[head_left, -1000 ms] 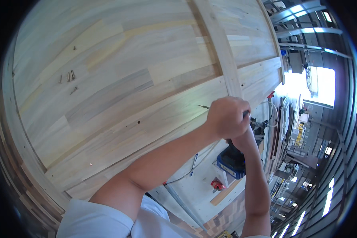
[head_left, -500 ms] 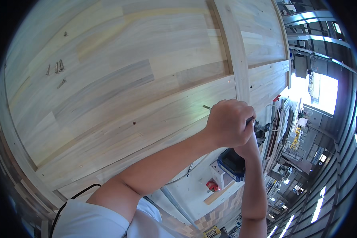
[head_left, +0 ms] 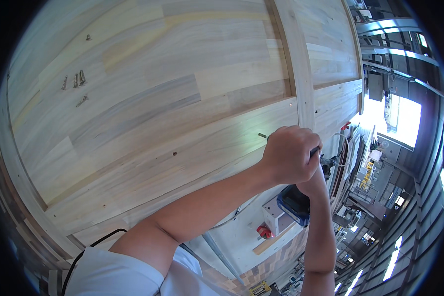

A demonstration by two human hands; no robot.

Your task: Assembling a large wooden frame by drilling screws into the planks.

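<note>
A cordless drill, its blue and black battery [head_left: 292, 204] showing below my hands, lies level over a wooden panel. My left hand [head_left: 291, 154] is closed over the drill's head and covers most of it. Behind it, my right hand [head_left: 312, 186] wraps the handle, its fingers largely hidden. Just left of my left hand, a screw [head_left: 262, 135] stands at the wood rail [head_left: 222, 140], in a patch of greenish light. Whether the bit sits in the screw's head is hidden.
Several loose screws [head_left: 82, 77] lie on the panel at far left. A crossing wood batten [head_left: 301, 64] stands raised beyond my hands. Below, a red object [head_left: 264, 232] sits by a pale block [head_left: 275, 215]. A black cord [head_left: 103, 238] runs near my left sleeve.
The whole view has shifted slightly, so panel, hands and drill appear a little further right. My grip on the drill looks the same, and the screw still stands out.
</note>
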